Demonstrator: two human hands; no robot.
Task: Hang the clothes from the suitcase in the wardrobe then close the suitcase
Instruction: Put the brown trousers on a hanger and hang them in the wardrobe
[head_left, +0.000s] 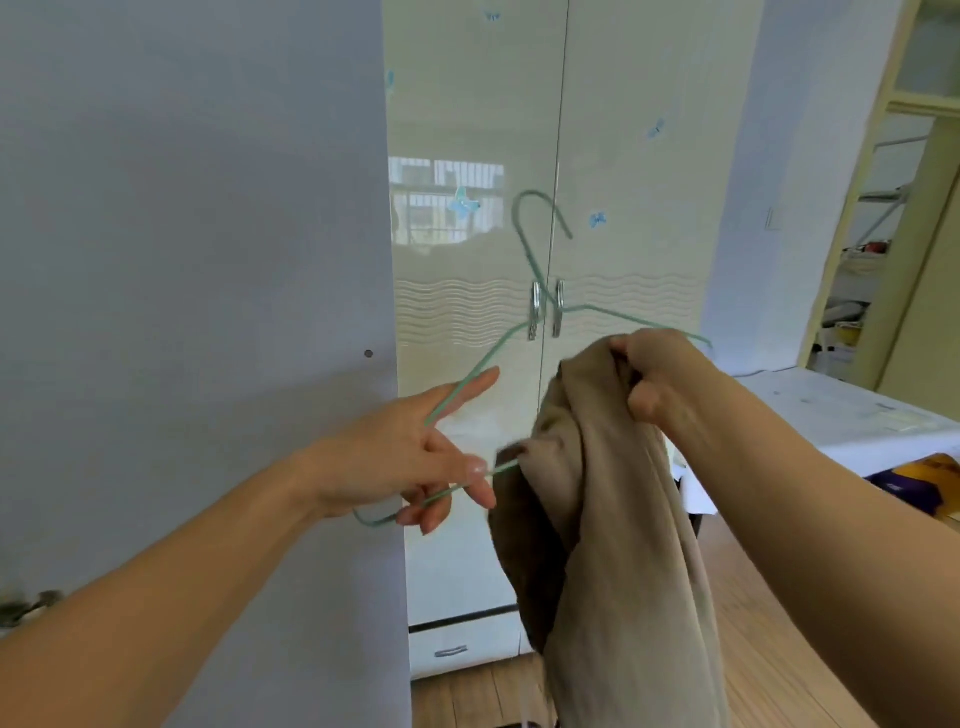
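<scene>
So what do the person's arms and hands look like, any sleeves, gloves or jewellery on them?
Both forearms are bare right down to the edge of the picture, with no sleeves showing. The left hand and the right hand wear no gloves, and no rings, watch or bracelets are visible. The left hand's fingernails look unpainted.

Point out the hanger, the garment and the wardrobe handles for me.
hanger (529, 249): head view, on its neck below the hook.
garment (613, 519): head view, on the hanging beige cloth.
wardrobe handles (558, 309): head view, on the right handle.
</scene>
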